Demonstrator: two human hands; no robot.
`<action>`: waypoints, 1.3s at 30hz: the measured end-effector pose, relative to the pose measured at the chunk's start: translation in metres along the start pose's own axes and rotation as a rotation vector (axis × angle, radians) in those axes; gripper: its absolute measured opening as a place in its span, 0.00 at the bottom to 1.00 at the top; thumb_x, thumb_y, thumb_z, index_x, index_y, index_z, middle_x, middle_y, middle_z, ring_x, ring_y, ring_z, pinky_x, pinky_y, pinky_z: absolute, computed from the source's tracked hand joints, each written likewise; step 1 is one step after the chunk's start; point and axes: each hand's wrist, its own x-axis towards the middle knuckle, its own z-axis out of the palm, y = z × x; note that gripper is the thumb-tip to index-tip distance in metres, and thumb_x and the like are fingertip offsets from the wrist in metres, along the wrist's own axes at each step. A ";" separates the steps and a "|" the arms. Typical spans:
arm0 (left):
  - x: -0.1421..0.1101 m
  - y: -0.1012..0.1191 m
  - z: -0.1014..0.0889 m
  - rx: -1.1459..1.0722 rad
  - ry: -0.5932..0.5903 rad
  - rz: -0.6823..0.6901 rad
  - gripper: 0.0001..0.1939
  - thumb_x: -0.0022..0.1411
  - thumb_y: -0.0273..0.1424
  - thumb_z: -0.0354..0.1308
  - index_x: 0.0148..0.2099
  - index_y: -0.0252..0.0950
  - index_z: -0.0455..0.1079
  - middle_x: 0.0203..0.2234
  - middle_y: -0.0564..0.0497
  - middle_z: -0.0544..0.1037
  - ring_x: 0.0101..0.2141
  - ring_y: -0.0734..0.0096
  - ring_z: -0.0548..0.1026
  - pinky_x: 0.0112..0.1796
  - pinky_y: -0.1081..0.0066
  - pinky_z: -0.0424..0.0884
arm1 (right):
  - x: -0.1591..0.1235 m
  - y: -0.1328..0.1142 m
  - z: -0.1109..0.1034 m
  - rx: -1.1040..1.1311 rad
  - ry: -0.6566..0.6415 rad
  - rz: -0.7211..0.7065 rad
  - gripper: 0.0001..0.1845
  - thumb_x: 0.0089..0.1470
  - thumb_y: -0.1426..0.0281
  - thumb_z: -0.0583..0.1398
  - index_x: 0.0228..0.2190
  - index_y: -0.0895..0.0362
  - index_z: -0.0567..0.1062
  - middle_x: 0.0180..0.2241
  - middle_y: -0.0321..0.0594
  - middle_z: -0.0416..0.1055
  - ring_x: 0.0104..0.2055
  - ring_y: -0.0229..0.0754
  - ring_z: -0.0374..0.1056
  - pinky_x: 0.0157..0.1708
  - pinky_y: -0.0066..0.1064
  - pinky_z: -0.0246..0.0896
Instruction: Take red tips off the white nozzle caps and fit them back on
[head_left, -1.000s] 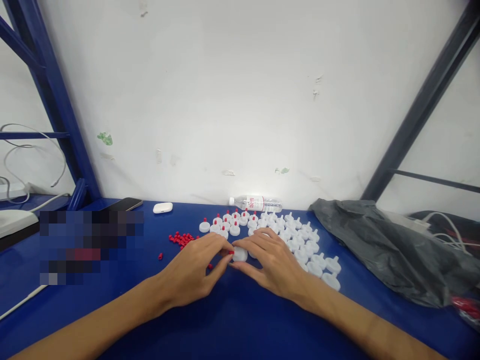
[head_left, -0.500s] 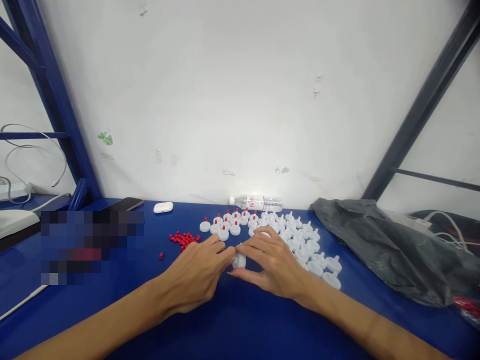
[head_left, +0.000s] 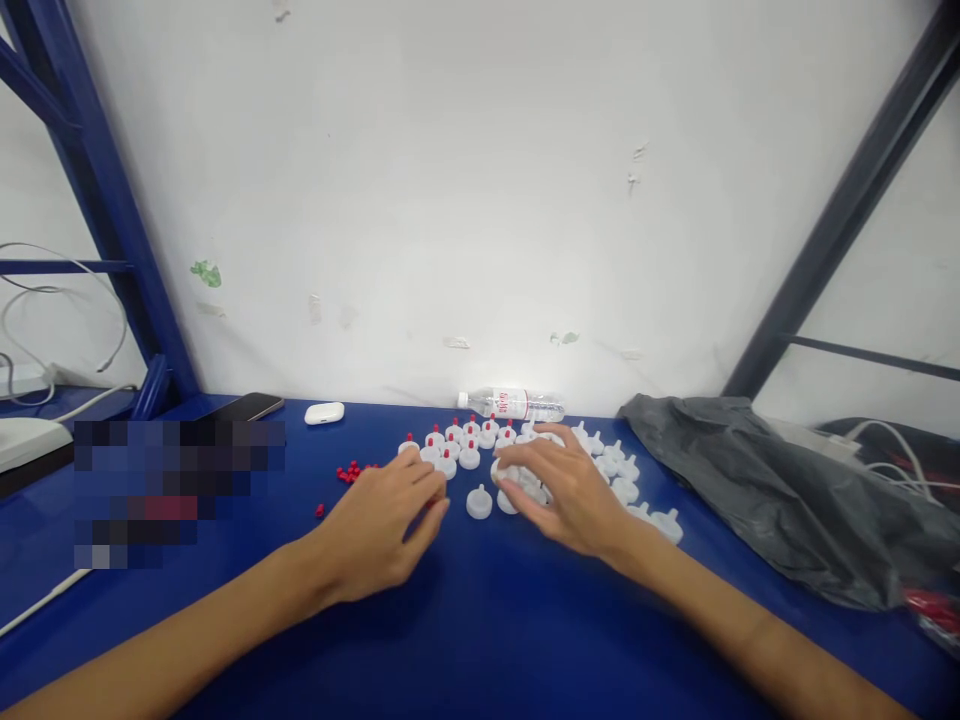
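A single white spouted cap (head_left: 479,503) stands upright on the blue table between my hands. Left of it, my left hand (head_left: 386,520) is loosely curled, thumb apart from the fingers, with nothing visible between them. It partly covers a pile of small red caps (head_left: 351,472). My right hand (head_left: 562,490) spreads over the group of white spouted caps (head_left: 611,458), its thumb and fingers apart around some of them. Whether it touches one is blurred. Behind my left hand, several white caps with red tips (head_left: 469,455) stand in rows.
One loose red cap (head_left: 320,511) lies left of the pile. A clear bottle (head_left: 517,404) lies along the wall. A white earphone case (head_left: 325,413) and a phone (head_left: 259,405) are at the back left. A dark grey bag (head_left: 750,490) covers the right side.
The white cap that was between both hands now stands on the table, released. My left hand has drawn back left; my right hand has moved right over the white caps.
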 end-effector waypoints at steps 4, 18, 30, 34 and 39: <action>-0.003 0.011 0.015 0.040 -0.073 0.083 0.08 0.70 0.28 0.47 0.39 0.39 0.67 0.36 0.46 0.75 0.42 0.56 0.69 0.37 0.59 0.69 | 0.002 -0.021 0.003 0.089 -0.112 -0.132 0.04 0.68 0.70 0.58 0.42 0.54 0.73 0.44 0.41 0.80 0.44 0.42 0.76 0.59 0.47 0.61; 0.003 -0.014 0.020 0.182 -0.130 0.084 0.09 0.67 0.23 0.48 0.39 0.37 0.69 0.37 0.45 0.74 0.41 0.56 0.68 0.46 0.56 0.69 | -0.004 -0.002 0.011 -0.039 -0.200 0.095 0.15 0.71 0.62 0.55 0.53 0.54 0.74 0.51 0.45 0.76 0.53 0.48 0.70 0.57 0.47 0.59; 0.005 -0.027 0.019 0.220 -0.102 0.086 0.10 0.68 0.24 0.48 0.42 0.36 0.71 0.37 0.45 0.75 0.41 0.56 0.69 0.47 0.55 0.69 | -0.003 0.036 0.021 -0.050 -0.443 0.392 0.28 0.74 0.57 0.42 0.60 0.51 0.73 0.60 0.42 0.74 0.63 0.56 0.67 0.64 0.57 0.58; 0.005 -0.027 0.019 0.220 -0.089 0.092 0.10 0.69 0.25 0.48 0.41 0.37 0.71 0.36 0.46 0.75 0.40 0.56 0.69 0.46 0.56 0.69 | -0.004 0.038 0.020 -0.031 -0.446 0.400 0.29 0.74 0.56 0.42 0.64 0.52 0.69 0.62 0.42 0.71 0.66 0.56 0.64 0.65 0.59 0.56; 0.006 -0.025 0.008 0.195 -0.028 0.080 0.10 0.72 0.27 0.46 0.42 0.36 0.70 0.38 0.45 0.75 0.41 0.56 0.68 0.45 0.56 0.69 | 0.000 0.034 0.011 -0.051 -0.181 0.285 0.20 0.72 0.59 0.52 0.58 0.53 0.72 0.56 0.45 0.76 0.59 0.53 0.70 0.60 0.53 0.65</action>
